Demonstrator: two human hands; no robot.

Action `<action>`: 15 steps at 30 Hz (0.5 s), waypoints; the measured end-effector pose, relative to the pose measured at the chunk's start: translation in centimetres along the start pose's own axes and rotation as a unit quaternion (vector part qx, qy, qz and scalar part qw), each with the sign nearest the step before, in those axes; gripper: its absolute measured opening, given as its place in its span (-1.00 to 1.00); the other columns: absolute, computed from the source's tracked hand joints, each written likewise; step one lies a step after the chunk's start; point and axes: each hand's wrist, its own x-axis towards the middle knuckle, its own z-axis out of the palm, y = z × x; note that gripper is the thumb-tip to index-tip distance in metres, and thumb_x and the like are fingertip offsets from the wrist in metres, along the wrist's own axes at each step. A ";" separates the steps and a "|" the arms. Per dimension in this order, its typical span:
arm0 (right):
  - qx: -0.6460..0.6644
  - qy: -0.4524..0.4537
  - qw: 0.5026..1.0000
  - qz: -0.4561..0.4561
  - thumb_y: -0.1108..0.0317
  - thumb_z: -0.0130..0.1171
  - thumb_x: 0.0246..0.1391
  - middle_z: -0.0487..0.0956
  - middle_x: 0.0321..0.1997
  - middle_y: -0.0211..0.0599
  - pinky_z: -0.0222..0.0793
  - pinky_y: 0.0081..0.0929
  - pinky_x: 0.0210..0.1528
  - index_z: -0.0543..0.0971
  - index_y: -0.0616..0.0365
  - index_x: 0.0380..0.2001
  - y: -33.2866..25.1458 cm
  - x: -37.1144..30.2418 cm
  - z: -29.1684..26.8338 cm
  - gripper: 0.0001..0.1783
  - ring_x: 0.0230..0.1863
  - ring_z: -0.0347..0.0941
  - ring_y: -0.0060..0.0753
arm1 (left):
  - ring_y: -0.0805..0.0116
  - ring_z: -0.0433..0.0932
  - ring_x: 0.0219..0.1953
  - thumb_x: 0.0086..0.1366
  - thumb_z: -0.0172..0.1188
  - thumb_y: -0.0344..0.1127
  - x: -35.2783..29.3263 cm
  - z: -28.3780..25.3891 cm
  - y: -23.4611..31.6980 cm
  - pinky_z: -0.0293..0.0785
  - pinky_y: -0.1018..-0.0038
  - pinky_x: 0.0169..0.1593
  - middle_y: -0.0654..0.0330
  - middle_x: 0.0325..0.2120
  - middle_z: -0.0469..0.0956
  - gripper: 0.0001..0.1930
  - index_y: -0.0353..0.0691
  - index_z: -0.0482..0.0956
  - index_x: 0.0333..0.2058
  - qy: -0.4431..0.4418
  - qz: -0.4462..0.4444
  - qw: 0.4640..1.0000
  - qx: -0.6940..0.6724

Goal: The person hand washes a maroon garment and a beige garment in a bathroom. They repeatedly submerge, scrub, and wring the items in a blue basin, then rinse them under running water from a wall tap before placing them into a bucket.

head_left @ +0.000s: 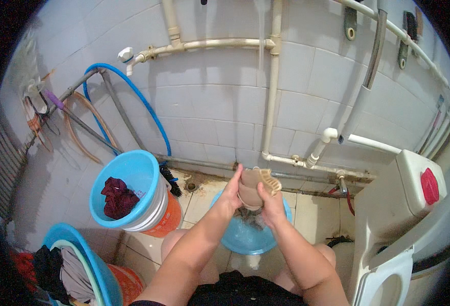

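Both my hands hold a beige cloth item (252, 186) with a cream, ribbed edge; I cannot make out its exact kind. My left hand (231, 193) grips its left side with the thumb pointing up. My right hand (273, 205) closes on its right side, below the ribbed edge. They are above a light-blue basin (245, 237) on the floor between my knees. Inside the basin is water, with something dark in it, partly hidden by my hands.
At left, a blue basin (105, 171) with dark-red cloth (119, 198) sits on a white-and-orange bucket (166, 217). Nearer is another blue container (69, 234) with clothes. On the right are a toilet (388, 285) and a white jug (418, 178). Pipes (273, 102) run along the tiled wall.
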 end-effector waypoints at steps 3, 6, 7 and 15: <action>0.010 0.004 1.000 0.000 0.28 0.12 0.04 0.39 0.00 -0.35 0.20 -0.46 0.05 0.32 0.13 -0.01 1.4 -0.2 0.6 -0.56 -0.01 0.32 -0.45 | 0.29 0.45 -0.17 0.12 0.10 -0.06 0.3 0.9 0.3 0.39 0.36 -0.09 0.18 -0.20 0.46 -0.59 -0.17 0.42 -0.11 0.075 0.099 0.992 -0.023; 0.052 0.023 0.998 0.009 0.15 0.07 0.07 0.41 -0.03 -0.36 0.25 -0.45 0.01 0.33 0.11 -0.03 1.3 0.1 0.9 -0.56 -0.03 0.33 -0.46 | 0.39 0.45 -0.29 0.07 0.11 -0.31 1.4 1.2 -0.3 0.40 0.46 -0.18 0.23 -0.35 0.47 -0.74 -0.20 0.47 -0.23 0.133 0.222 0.965 0.043; 0.068 0.036 0.997 0.020 0.13 0.07 0.07 0.41 -0.04 -0.36 0.26 -0.45 -0.01 0.34 0.11 -0.04 1.4 0.4 0.8 -0.56 -0.04 0.34 -0.46 | 0.42 0.45 -0.34 0.05 0.10 -0.38 1.7 1.2 -0.5 0.39 0.50 -0.22 0.26 -0.40 0.47 -0.78 -0.21 0.49 -0.27 0.146 0.259 0.952 0.075; 0.137 0.069 0.967 0.205 0.14 -0.08 0.12 0.50 -0.26 -0.32 0.41 -0.33 -0.24 0.44 0.06 -0.25 2.5 3.5 -0.7 -0.73 -0.27 0.46 -0.35 | 0.52 0.39 -0.41 0.10 0.01 -0.44 1.8 1.6 -2.2 0.33 0.57 -0.29 0.33 -0.54 0.43 -0.96 -0.20 0.45 -0.49 0.236 0.302 0.842 0.379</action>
